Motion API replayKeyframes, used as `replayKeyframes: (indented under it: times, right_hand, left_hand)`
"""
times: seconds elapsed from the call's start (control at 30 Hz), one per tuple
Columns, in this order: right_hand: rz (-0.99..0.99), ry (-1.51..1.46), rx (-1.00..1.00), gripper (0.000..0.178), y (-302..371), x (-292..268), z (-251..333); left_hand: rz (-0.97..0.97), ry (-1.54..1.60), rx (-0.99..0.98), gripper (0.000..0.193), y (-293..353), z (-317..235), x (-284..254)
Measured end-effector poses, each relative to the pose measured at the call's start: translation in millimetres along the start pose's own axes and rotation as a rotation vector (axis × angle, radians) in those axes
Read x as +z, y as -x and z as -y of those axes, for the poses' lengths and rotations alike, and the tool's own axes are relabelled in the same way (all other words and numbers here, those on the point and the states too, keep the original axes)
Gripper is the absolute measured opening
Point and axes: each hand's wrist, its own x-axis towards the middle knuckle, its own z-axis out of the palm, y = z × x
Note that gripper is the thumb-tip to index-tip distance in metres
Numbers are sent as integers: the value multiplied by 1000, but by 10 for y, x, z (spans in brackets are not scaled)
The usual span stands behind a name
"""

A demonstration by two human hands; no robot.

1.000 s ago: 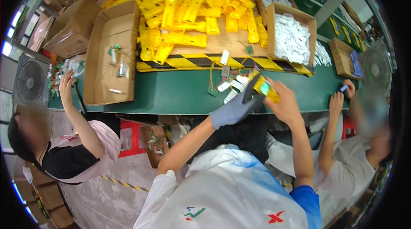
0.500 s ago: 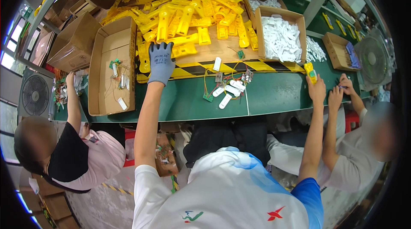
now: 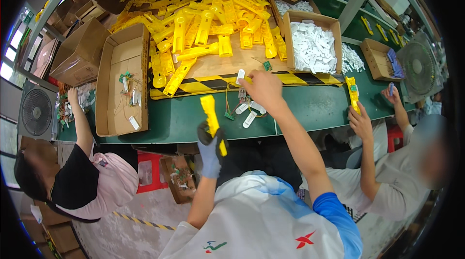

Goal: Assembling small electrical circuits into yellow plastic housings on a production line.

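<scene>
My left hand (image 3: 210, 139), in a grey glove with dark fingers, is closed round a yellow plastic housing (image 3: 209, 111) held upright near the table's front edge. Bare and bent at the fingers, my right hand (image 3: 264, 90) reaches over the middle of the table. Its fingertips pinch the lower end of a small white plastic casing (image 3: 240, 75) at the striped edge. Below that hand, partly covered by it, lie several white casings (image 3: 249, 119) with wires and a small green circuit board (image 3: 229, 114). Ahead, many yellow housings (image 3: 203, 26) are heaped on a wooden board.
A shallow cardboard box (image 3: 104, 118) with wired parts stands left, and a box of white pieces (image 3: 312, 48) back right. On the right, a co-worker's hand (image 3: 361, 123) touches a yellow housing with a green board (image 3: 353, 93). Another person's arm (image 3: 80, 118) reaches in from the left.
My left hand has drawn back from the heap with a yellow housing. My right hand has let go of the board-fitted housing and moved left to the white casing. The co-worker's hand now touches that housing.
</scene>
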Motion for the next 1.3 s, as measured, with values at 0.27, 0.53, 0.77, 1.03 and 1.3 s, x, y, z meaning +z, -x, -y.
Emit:
replayKeyframes:
  times: [0.27,0.53,0.77,1.03,1.3]
  right_hand:
    - [330,-169,-36,27,-496,303,107]
    - [-98,-802,-168,22,-698,55,159]
    - [286,-1033,-334,18,376,-462,289]
    - [346,-619,-147,19,924,-427,298]
    - [34,-713,-107,15,1141,-424,209]
  left_hand:
    - [112,202,-175,43,378,193,-257]
    - [139,386,-137,51,156,15,-130]
    - [-192,372,264,57,-221,-401,-19]
    - [-305,-9,411,57,-53,-438,337]
    - [-23,-284,600,50,-101,-347,204]
